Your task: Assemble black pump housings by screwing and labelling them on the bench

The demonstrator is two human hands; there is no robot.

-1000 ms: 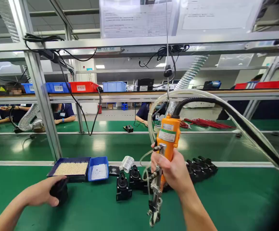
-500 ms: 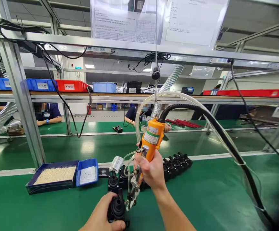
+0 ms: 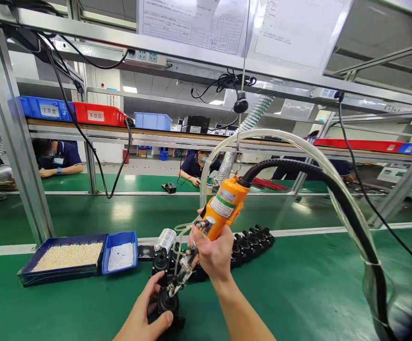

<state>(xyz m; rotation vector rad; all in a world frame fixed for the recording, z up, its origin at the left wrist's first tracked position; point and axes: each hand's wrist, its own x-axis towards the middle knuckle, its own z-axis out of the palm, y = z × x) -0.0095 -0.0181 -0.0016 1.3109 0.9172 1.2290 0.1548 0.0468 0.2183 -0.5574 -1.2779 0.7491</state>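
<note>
My right hand (image 3: pixel 211 253) grips an orange powered screwdriver (image 3: pixel 223 206) that hangs from a cord, with a black hose and a clear tube running off to the right. Its metal tip (image 3: pixel 174 285) is tilted down to the left and meets the top of a black plastic part (image 3: pixel 166 303). My left hand (image 3: pixel 144 317) holds that black part steady on the green mat near the front edge. Behind it lies a row of several similar black parts (image 3: pixel 250 237).
A dark blue tray of small white pieces (image 3: pixel 64 258) and a blue bin (image 3: pixel 120 258) stand at the left, with a metal frame post (image 3: pixel 17 142) behind them. Other people sit at benches beyond. The black hose (image 3: pixel 351 222) loops down at the right.
My left hand brought the black part from the left to the middle. The screwdriver tilted and its tip came down onto that part. The view shifted slightly.
</note>
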